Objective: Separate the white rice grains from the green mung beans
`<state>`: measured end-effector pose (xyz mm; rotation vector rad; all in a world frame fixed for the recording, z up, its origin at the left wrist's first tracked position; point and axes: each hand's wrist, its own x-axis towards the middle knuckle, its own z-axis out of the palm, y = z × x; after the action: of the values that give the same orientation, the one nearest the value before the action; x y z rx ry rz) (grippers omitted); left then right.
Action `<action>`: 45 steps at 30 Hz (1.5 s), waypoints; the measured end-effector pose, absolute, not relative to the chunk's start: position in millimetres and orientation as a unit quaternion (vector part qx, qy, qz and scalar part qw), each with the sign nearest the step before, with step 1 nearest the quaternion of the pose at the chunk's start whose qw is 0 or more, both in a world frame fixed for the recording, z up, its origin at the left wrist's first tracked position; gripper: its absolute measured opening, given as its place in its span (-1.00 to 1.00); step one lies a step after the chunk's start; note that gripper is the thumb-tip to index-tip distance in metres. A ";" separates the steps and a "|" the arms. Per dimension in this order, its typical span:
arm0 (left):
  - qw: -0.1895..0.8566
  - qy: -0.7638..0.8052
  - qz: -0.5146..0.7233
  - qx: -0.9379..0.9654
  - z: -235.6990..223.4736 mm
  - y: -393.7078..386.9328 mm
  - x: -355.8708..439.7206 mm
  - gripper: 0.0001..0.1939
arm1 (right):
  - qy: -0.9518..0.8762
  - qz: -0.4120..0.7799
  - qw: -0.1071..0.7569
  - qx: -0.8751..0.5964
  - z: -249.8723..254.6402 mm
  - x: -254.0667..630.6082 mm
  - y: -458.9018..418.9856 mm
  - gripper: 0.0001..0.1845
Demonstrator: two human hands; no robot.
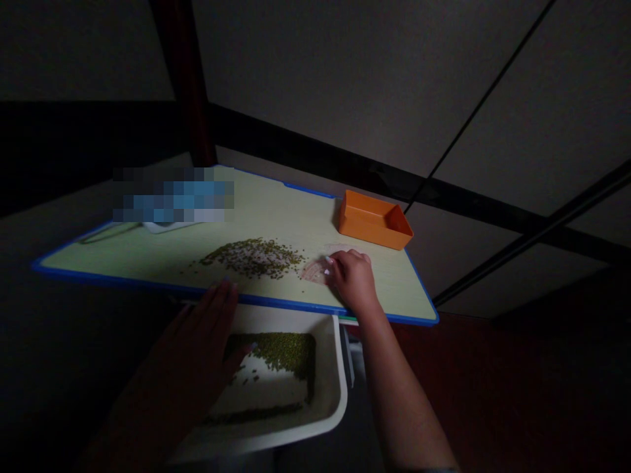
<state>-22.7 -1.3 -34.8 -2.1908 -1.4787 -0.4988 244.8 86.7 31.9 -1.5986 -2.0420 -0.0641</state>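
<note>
My right hand (352, 276) rests on the pale tabletop (305, 220), its fingers curled into a pinch. What they hold, if anything, is too small to make out. Beside the fingertips are a faint pinkish patterned patch (315, 271) and a tiny white bit. Left of it spreads a loose pile of small green beans or pellets (261, 257), with paler bits among them. At the table's near edge my left hand (211, 328) is open, fingers stretched out and thumb apart. It hovers above a white bin (340, 387) that holds more of the green pieces (286, 351).
An orange open box (374, 223) stands at the table's back right. At the left, a blurred-out blue area (182, 197) covers something with a white rim. The table has a blue edge (276, 302). Grey wall panels (345, 79) rise behind.
</note>
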 end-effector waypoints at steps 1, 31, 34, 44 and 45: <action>0.223 -0.536 -0.182 -0.793 -35.2 -1.5 -22.6 -0.18 | -0.758 -0.027 0.267 -0.595 32.2 244.5 86.8 -0.77; 0.200 -0.537 -0.169 -0.802 -32.3 -3.4 -26.0 -0.20 | -0.822 -0.035 0.219 -0.525 32.1 236.2 90.3 -0.73; 0.199 -0.539 -0.166 -0.802 -35.0 -2.5 -27.0 -0.20 | -0.834 -0.020 0.223 -0.504 34.0 236.5 88.1 -0.75; 0.192 -0.552 -0.161 -0.795 -33.7 -2.4 -25.2 -0.18 | -0.849 0.041 0.258 -0.459 33.8 241.1 84.8 -0.79; 0.192 -0.551 -0.161 -0.796 -33.2 -2.6 -25.1 -0.18 | -0.851 0.046 0.261 -0.454 33.3 241.4 84.9 -0.79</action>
<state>-25.1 -2.6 -33.2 -2.2347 -1.5478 -0.4535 241.4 84.9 33.3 -1.2304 -2.3030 0.1243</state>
